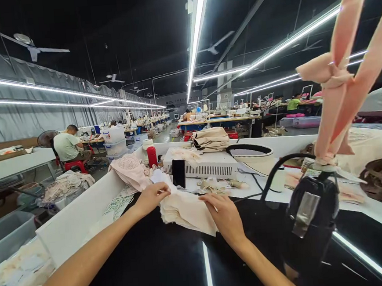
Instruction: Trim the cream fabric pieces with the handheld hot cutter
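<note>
A stack of cream fabric pieces (186, 211) lies between my hands on the black tabletop (160, 260), its layered edges facing me. My left hand (152, 199) is closed in a pinch at the stack's upper left corner, on the cream fabric. At the upper right corner, my right hand (225, 215) has its fingers bent and pressed together on the top layer, with the thumb hidden. Just behind the stack, a dark phone (179, 174) stands upright against a white box with vents (199, 168).
At right stands a black machine head (312, 217) with a knotted pink strip (334, 87) above it. Pinkish cloth (130, 170) and a red bottle (151, 156) sit at back left; folded beige fabric (210, 139) tops the box. A seated person (68, 146) works farther left.
</note>
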`<state>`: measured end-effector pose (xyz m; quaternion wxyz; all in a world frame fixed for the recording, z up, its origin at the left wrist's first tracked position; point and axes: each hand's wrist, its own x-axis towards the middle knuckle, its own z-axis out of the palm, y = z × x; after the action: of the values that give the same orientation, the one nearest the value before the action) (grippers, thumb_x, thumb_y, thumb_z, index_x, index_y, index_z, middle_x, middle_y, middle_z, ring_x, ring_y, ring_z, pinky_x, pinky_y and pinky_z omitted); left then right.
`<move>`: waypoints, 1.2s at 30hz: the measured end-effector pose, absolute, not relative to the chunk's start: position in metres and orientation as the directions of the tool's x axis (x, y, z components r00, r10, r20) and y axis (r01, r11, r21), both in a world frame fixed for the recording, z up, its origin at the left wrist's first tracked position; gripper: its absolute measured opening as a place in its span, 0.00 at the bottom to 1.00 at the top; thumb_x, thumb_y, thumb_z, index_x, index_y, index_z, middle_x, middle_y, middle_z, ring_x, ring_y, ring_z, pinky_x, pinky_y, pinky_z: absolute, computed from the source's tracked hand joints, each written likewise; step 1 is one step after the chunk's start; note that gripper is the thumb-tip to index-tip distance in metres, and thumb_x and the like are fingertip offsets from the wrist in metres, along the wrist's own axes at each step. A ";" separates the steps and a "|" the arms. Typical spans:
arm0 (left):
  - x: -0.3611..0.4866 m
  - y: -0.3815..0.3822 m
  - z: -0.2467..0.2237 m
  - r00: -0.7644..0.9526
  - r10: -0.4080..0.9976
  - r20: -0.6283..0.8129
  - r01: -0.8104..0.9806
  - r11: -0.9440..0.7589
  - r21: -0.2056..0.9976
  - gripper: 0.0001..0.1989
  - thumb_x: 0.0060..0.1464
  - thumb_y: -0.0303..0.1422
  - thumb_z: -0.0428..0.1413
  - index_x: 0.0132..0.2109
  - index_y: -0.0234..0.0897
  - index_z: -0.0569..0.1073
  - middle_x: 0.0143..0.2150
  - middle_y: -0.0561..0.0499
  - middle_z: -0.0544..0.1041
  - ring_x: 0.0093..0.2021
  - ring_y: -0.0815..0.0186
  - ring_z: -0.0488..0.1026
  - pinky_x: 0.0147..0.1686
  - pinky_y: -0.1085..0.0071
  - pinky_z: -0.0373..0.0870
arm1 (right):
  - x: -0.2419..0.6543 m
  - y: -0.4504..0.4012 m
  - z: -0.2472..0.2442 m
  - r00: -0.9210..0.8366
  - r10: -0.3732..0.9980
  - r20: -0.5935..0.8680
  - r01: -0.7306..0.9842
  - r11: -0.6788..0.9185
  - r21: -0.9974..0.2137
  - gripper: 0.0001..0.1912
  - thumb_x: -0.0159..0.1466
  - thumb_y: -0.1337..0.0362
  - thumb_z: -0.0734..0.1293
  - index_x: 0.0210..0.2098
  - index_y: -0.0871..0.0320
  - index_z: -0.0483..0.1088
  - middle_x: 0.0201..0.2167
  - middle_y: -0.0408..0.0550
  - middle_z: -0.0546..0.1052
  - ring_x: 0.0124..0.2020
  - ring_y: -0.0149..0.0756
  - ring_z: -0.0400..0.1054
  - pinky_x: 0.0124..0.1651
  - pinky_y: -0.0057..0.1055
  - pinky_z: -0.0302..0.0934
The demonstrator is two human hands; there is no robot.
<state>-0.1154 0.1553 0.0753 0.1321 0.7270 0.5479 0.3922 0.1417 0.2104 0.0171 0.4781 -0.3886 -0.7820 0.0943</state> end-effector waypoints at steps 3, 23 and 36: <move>-0.123 0.146 0.056 0.145 0.918 0.369 0.736 -0.349 0.580 0.07 0.64 0.35 0.59 0.42 0.35 0.77 0.43 0.48 0.80 0.45 0.60 0.76 0.52 0.58 0.71 | 0.146 0.207 0.004 -0.360 0.691 0.627 0.593 0.688 -0.418 0.16 0.65 0.68 0.63 0.38 0.49 0.83 0.43 0.48 0.85 0.45 0.46 0.73 0.48 0.39 0.63; -0.107 0.159 0.080 0.116 0.902 0.415 0.728 -0.361 0.583 0.14 0.72 0.39 0.51 0.53 0.35 0.76 0.53 0.45 0.79 0.55 0.57 0.75 0.59 0.53 0.69 | 0.149 0.205 -0.010 -0.501 0.703 0.504 0.738 0.652 -0.176 0.41 0.51 0.82 0.56 0.59 0.50 0.76 0.53 0.47 0.81 0.52 0.43 0.74 0.54 0.36 0.67; -0.089 0.175 0.031 0.315 0.926 0.209 0.797 -0.378 0.471 0.25 0.69 0.43 0.54 0.66 0.36 0.69 0.74 0.37 0.60 0.75 0.43 0.52 0.70 0.38 0.48 | 0.151 0.199 -0.019 -0.530 0.680 0.506 0.750 0.655 -0.094 0.38 0.53 0.83 0.56 0.56 0.52 0.78 0.54 0.51 0.81 0.53 0.46 0.76 0.55 0.40 0.70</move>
<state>-0.0887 0.1749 0.0309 0.1418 0.7983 0.5395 0.2268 0.1508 0.1987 -0.0186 0.2585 -0.4100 -0.8721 -0.0675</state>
